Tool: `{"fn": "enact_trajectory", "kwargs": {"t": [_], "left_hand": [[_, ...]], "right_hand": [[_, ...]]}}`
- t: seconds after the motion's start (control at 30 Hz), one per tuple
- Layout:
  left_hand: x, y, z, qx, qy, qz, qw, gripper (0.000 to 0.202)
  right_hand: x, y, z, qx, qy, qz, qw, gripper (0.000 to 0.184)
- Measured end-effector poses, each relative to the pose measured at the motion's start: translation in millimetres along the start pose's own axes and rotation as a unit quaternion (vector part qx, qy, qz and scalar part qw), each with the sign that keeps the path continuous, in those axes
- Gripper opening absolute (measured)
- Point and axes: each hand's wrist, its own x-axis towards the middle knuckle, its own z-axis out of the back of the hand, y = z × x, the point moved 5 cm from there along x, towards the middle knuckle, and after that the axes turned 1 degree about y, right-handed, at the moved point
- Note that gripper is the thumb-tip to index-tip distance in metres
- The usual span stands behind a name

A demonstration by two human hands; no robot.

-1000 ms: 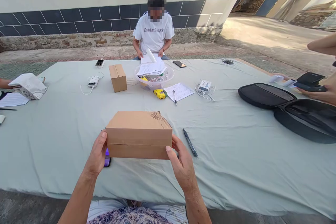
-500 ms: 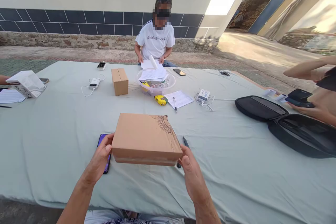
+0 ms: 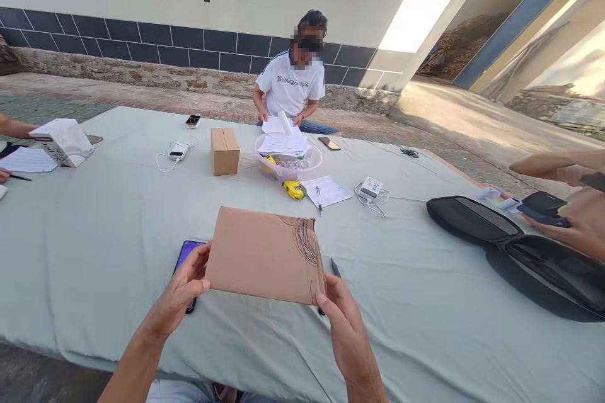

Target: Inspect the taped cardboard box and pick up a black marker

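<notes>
A flat brown cardboard box (image 3: 262, 256) is held up over the table, its broad face tipped toward me. Black scribbled loops mark its upper right corner. My left hand (image 3: 183, 283) grips its left edge, thumb at the lower left corner. On the right edge, my right hand (image 3: 344, 315) is closed, thumb on the lower right corner. Behind my left hand lies a phone (image 3: 186, 256) with a lit purple screen, partly covered. A dark pen (image 3: 335, 267) rests beside the box on the right, partly hidden by the box and my right hand.
A pale green cloth (image 3: 118, 233) covers the table. Further back stand a small carton (image 3: 225, 152), a plastic basin (image 3: 309, 167) with papers, a yellow tape measure (image 3: 293, 189) and a power bank (image 3: 370, 188). An open black case (image 3: 534, 271) lies right. Co-workers sit around.
The box has tilted so its broad face turns toward me and its front side no longer shows. Both thumbs now press on its lower corners. The camera view has shifted slightly.
</notes>
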Motion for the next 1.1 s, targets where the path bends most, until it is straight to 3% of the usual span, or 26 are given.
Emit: {"fn": "enact_trajectory", "kwargs": {"t": [0.37, 0.47, 0.6, 0.73, 0.83, 1.03, 1.1], "left_hand": [[0, 3, -4.4, 0.039, -0.035, -0.007, 0.999, 0.067], [0, 8, -13.2, 0.056, -0.036, -0.026, 0.997, 0.063], [-3, 22, -33.8, 0.096, 0.004, -0.047, 0.994, 0.06], [-2, 34, -43.3, 0.135, -0.02, -0.03, 0.99, 0.063], [2, 37, -38.1, 0.122, -0.061, -0.004, 0.991, 0.059], [11, 32, -16.3, 0.024, -0.121, 0.02, 0.992, 0.022], [11, 29, -9.3, -0.005, -0.147, 0.013, 0.989, 0.027]], "right_hand": [[-6, -7, -9, -0.006, -0.037, 0.009, 0.999, 0.035], [-2, -11, 2, -0.028, -0.069, 0.004, 0.997, 0.043], [0, -19, 25, -0.066, -0.119, -0.007, 0.991, 0.046], [-2, -24, 35, -0.092, -0.127, -0.026, 0.987, 0.044], [-3, -25, 31, -0.116, -0.113, -0.017, 0.987, 0.042], [0, -32, 25, -0.089, -0.083, -0.029, 0.992, 0.052], [2, -31, 20, -0.07, -0.066, -0.032, 0.995, 0.06]]}}
